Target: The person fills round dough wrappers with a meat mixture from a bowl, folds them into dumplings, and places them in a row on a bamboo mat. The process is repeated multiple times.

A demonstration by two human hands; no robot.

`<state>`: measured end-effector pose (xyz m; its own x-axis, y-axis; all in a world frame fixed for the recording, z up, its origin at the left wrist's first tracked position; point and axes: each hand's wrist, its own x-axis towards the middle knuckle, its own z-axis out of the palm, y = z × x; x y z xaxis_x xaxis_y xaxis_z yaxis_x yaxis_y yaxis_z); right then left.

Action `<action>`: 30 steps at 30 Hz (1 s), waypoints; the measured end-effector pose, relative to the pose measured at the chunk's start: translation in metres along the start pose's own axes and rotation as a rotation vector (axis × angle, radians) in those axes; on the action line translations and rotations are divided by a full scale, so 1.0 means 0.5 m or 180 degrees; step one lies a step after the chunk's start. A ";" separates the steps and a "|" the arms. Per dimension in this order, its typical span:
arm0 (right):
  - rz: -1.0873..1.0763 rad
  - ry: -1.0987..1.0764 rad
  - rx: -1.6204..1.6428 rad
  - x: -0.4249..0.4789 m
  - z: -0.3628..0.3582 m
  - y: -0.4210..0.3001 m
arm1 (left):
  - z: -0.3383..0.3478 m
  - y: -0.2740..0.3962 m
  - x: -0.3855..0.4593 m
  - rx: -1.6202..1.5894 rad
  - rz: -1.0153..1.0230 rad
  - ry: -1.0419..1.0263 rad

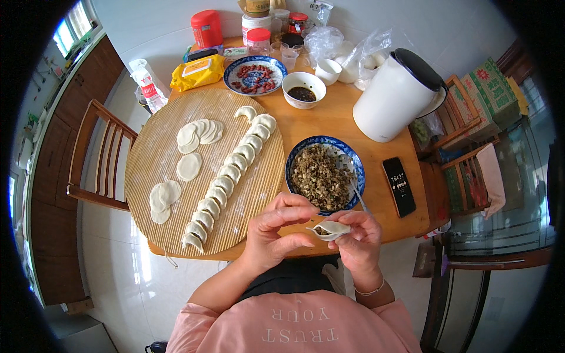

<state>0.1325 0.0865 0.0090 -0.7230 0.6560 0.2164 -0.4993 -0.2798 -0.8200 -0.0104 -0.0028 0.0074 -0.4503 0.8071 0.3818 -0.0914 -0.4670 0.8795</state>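
My right hand [358,236] pinches a partly folded dumpling [332,230], its left end gaping with dark filling visible. Close to that end, my left hand [282,229] is held with thumb and fingers apart, nothing between them. Just beyond both hands is a blue-rimmed bowl of minced filling [320,178], a metal spoon [358,194] leaning in it. On the round slatted board [150,154] at left, folded dumplings [229,173] form a long slanting row. Flat round dough wrappers [189,167] lie left of the row, some overlapping.
Behind the filling stand a bowl of dark sauce [303,90], a plate of red pieces [255,76] and a white kettle [393,99]. A phone [399,187] lies at right. Yellow wipes [197,73], jars and plastic bags line the table's back. Wooden chairs [103,154] flank the table.
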 end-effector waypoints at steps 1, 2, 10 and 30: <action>0.0008 -0.0023 0.0017 -0.001 -0.001 0.001 | -0.008 -0.001 0.003 0.0243 0.0134 -0.0219; 0.0017 -0.0046 0.0035 -0.004 -0.003 0.003 | -0.005 0.002 0.003 0.0062 0.0009 -0.0191; -0.0036 -0.0059 0.0056 -0.005 -0.002 0.003 | -0.004 0.004 -0.001 0.0370 0.0094 -0.0243; 0.0026 -0.0122 -0.0189 -0.001 0.003 -0.002 | -0.010 0.012 0.002 0.0214 -0.0045 -0.0230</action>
<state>0.1326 0.0854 0.0102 -0.7452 0.6263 0.2289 -0.4651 -0.2422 -0.8515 -0.0160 -0.0068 0.0117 -0.3838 0.8386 0.3866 -0.0364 -0.4320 0.9011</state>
